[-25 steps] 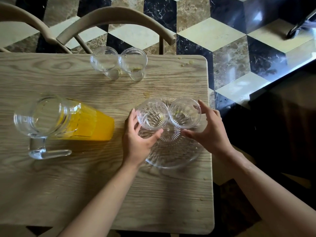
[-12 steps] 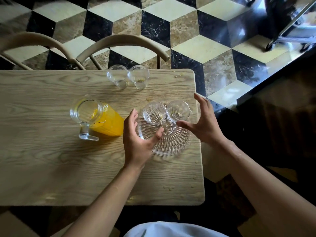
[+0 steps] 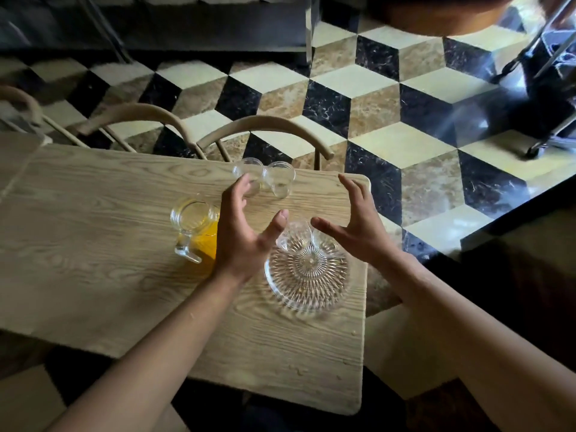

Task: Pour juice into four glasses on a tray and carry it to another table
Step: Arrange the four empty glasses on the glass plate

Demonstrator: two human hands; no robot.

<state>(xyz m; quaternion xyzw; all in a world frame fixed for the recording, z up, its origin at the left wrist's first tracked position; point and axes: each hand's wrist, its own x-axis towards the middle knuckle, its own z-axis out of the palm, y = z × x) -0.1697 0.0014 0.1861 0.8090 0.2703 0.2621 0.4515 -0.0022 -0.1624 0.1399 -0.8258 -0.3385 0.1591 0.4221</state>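
both hands are empty with fingers spread wide, the left hand [image 3: 241, 235] and right hand [image 3: 358, 226] hovering above a ribbed glass tray [image 3: 307, 275] on the tabletop [image 3: 93, 251]; two clear glasses [image 3: 265, 177] stand just past the left fingertips, at least one more [image 3: 294, 236] sits on the tray between the thumbs, and a jug [image 3: 194, 227] of orange juice stands just left of the left hand. the glassware looks hard, smooth, slippery and breakable, so each glass seems best gripped around its sides and the tray under its rim. the left hand covers part of one far glass and the jug, the right hand hides part of the tray, and transparency blurs the glasses there.
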